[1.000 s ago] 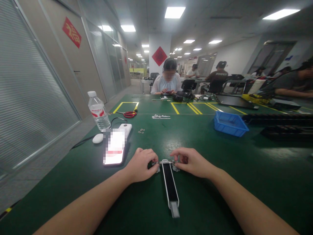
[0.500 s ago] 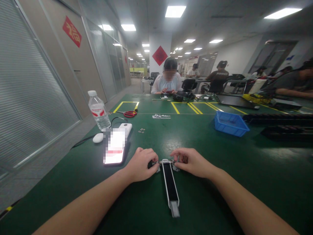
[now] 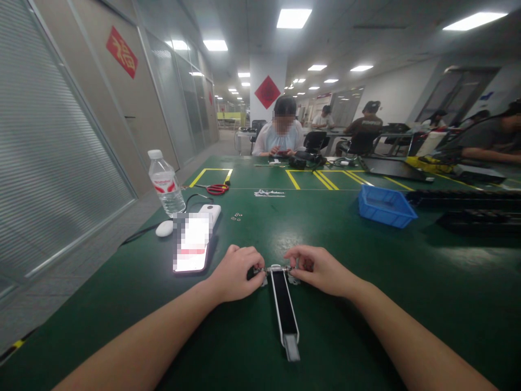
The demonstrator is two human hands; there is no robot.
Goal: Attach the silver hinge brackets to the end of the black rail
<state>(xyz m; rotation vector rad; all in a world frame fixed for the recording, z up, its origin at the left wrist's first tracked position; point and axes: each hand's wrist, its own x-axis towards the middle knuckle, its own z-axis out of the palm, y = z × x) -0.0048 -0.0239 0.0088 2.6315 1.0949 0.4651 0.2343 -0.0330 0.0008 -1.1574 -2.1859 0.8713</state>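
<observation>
A long black strip with a white frame (image 3: 284,309) lies on the green table (image 3: 366,271), pointing toward me. A thin metal pin crosses its far end (image 3: 278,268). My left hand (image 3: 236,274) is closed in a pinch on the pin's left end. My right hand (image 3: 317,269) is closed in a pinch on the pin's right end. Small metal fittings sit under both sets of fingertips, partly hidden.
A lit phone (image 3: 191,250) lies left of my hands, with a white mouse (image 3: 164,228), a power bank (image 3: 210,213) and a water bottle (image 3: 165,184) behind it. Red scissors (image 3: 216,189), small washers (image 3: 235,218) and a blue tray (image 3: 386,205) lie farther off. Other people sit at the far end.
</observation>
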